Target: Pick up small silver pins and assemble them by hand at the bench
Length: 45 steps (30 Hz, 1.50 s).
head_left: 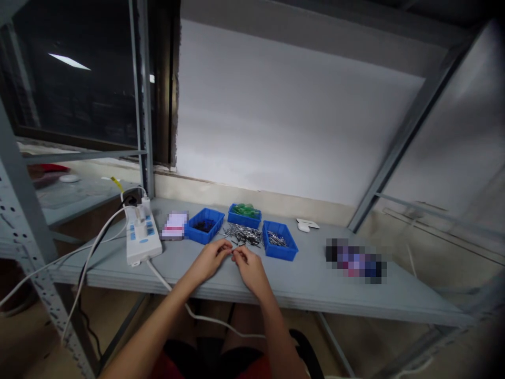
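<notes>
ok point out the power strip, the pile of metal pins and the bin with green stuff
power strip (141, 238): head view, middle of its white top
pile of metal pins (243, 235): head view, centre of heap
bin with green parts (244, 217): head view, front blue wall

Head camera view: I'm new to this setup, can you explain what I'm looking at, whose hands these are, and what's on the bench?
One camera, worn on the person's head, looks down at their own bare hands. The left hand and right hand meet fingertip to fingertip over a grey bench, pinching something too small to tell. Just behind lies a pile of small metal pins, flanked by three blue bins. A white power strip sits to the left.
</notes>
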Each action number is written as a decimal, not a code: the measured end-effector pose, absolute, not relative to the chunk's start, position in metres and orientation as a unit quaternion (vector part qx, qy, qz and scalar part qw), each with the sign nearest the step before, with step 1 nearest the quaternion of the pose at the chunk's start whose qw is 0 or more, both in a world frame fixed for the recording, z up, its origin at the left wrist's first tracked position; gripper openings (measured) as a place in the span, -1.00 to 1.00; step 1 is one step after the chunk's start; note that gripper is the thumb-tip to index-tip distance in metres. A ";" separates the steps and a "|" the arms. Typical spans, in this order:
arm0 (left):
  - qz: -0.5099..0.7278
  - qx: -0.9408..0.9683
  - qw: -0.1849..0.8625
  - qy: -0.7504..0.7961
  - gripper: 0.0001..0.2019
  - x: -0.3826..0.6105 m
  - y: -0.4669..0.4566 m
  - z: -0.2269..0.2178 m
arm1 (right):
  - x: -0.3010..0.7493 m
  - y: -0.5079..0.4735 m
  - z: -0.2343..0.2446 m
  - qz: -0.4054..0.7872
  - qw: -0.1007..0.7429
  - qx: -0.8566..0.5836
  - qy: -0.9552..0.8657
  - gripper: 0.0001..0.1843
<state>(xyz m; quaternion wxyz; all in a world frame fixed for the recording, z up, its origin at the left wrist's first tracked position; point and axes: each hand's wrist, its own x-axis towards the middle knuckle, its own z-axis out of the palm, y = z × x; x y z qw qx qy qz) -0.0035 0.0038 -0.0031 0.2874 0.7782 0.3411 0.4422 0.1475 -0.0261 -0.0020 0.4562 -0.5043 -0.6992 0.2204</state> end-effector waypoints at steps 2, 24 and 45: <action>0.440 0.779 0.290 0.339 -0.85 -0.003 0.006 -0.004 | 0.147 -0.027 -0.002 0.225 0.456 -0.500 -0.701 -0.81; 0.396 0.800 0.256 0.370 -0.75 -0.002 0.001 0.001 | 0.146 -0.028 -0.006 0.183 0.440 -0.489 -0.731 -0.85; 0.429 0.782 0.234 0.386 -0.80 -0.004 0.005 -0.005 | 0.148 -0.023 -0.007 0.186 0.474 -0.546 -0.665 -0.79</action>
